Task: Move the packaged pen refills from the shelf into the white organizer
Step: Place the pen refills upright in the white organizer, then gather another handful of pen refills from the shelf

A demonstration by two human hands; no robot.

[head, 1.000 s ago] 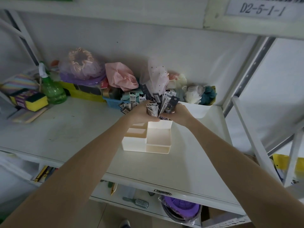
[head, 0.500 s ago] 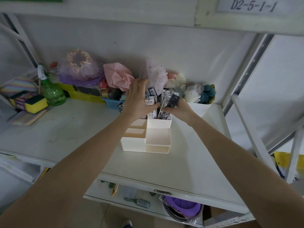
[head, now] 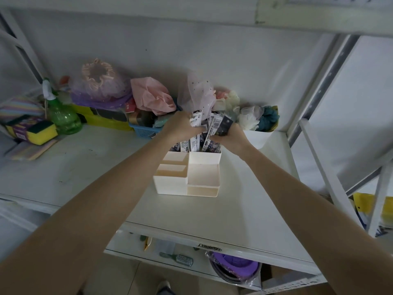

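Over the organizer's back compartments, both sets of fingers curl round the packaged pen refills: the left hand, spread flat half a second ago, now grips beside the right hand, bundle ends sunk in the white organizer on the shelf
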